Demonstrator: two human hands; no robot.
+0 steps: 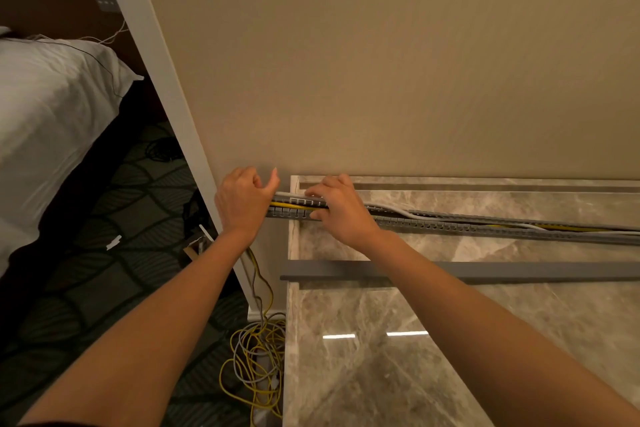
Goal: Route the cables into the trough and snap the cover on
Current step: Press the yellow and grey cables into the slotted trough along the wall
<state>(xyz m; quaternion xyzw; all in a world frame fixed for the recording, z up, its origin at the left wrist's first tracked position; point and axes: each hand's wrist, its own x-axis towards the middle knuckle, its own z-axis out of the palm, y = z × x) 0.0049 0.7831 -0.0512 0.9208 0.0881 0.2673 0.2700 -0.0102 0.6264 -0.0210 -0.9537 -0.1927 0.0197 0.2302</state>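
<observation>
Polished marble counter [381,340] set against a plain beige wall [381,62], its left edge ending beside a white corner trim [162,80]. Grey slotted trough [450,226] lying lengthwise on the counter near the wall, running off to the right, left end overhanging the counter edge. Yellow and pale grey cables [571,228] partly seated in the trough, one pale strand arching above the slotted wall. Right hand [341,210] laid across the trough close to the overhanging end, fingers over the far wall, thumb against the near wall, gripping the trough with the cables beneath. Left hand [242,198] at the very end of the trough, fingers curled, thumb raised; contact hidden, grip not determinable. Grey cover [519,270] flat on the counter, parallel to the trough, nearer the viewer and apart from it, crossed by the right forearm. Slack strands dropping from the trough end to a loose coil [256,357] on the floor beside the counter. Dark patterned carpet [104,270] and bed [45,114] with white bedding at left.
</observation>
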